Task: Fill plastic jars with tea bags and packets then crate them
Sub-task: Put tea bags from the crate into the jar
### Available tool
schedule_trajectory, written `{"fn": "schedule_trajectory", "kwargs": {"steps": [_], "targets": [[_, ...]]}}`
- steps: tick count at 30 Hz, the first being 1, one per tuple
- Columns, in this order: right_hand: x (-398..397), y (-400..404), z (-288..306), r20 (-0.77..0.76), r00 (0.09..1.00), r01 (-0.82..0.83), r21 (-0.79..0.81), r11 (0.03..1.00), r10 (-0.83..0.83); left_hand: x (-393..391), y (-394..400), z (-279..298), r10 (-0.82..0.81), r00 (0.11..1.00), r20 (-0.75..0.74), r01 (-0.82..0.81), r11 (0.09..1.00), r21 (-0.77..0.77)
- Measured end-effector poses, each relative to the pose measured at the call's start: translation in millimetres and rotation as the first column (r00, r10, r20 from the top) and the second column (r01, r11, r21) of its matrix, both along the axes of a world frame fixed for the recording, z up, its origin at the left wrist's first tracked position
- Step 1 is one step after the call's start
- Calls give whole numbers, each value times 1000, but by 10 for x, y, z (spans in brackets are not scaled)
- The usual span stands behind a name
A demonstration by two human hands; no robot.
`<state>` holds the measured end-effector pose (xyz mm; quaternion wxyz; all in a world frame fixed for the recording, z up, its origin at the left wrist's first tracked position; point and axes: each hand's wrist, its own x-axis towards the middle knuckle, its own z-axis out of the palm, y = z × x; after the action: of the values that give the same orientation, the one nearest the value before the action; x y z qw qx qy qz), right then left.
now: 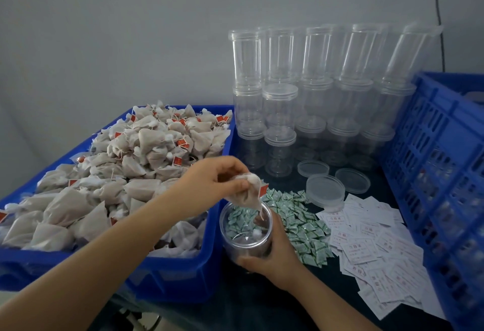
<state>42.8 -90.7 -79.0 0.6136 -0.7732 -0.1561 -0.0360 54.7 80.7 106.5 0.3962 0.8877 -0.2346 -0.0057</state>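
Print on the white slips (377, 249) is too blurred to read

Wall (131, 29): plain, pale grey, matte, fills the whole upper half of the head view. No windows, fixtures or markings on it. Tone darkens slightly toward the lower left.

Cable (440, 16): thin, dark, runs down the wall near the right edge of the view, drops behind the tabletop's far right corner.

Tabletop (262, 304): dark surface, looks like a dark green-black covering; bare patches show along the near edge and toward the far side. Meets the wall at its far edge.

Light: dim, soft, even, cool grey cast. No hard shadows; source not in view.

Floor: cannot tell; lower left corner too blurred.
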Motion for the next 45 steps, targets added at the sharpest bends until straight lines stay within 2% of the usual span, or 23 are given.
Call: {"fn": "schedule_trajectory", "kwargs": {"steps": [3, 6, 10, 13, 20, 24, 27, 31, 36, 39, 42, 44, 45], "targets": [[9, 7, -6, 8, 1000, -11, 16, 1000, 11, -55, -23, -101, -43, 999, 22, 41, 994, 100], [6, 7, 0, 6, 1000, -8, 17, 1000, 8, -96, -52, -190, -72, 989, 132, 34, 961, 276], [2, 3, 0, 20, 1000, -12, 15, 1000, 12, -160, -154, -306, -30, 955, 294, -91, 916, 391], [3, 5, 4, 16, 1000, -21, 34, 999, 21, -183, -266, -359, -31, 938, 345, -172, 823, 541], [10, 14, -1, 5, 1000, -25, 64, 998, 25, -108, -500, -357, -13, 980, 198, -156, 573, 805], [16, 22, -16, -4, 1000, -16, 75, 997, 17, -41, -648, -307, -69, 997, 25, 3, 378, 926], [8, 20, -14, -12, 1000, -21, 71, 997, 21, 26, -720, -297, -61, 989, -135, 148, 300, 942], [-1, 24, -9, -9, 1000, -19, 64, 998, 20, 61, -679, -356, -115, 971, -211, 237, 319, 918], [-24, 20, 25, -14, 1000, -26, 68, 997, 27, 41, -645, -415, -103, 983, -151, 181, 436, 881], [-24, 25, 30, -23, 999, -33, 70, 997, 34, 60, -655, -394, -127, 974, -189, 226, 426, 876], [-21, 24, 32, -30, 999, -41, 75, 996, 43, 127, -643, -340, -147, 941, -304, 337, 376, 863], [-25, 21, 44, -20, 998, -50, 85, 995, 52, 156, -615, -262, -188, 949, -253, 308, 388, 869], [-29, 21, 46, -10, 998, -53, 89, 995, 54, 157, -582, -197, -207, 962, -178, 252, 429, 867]]}}
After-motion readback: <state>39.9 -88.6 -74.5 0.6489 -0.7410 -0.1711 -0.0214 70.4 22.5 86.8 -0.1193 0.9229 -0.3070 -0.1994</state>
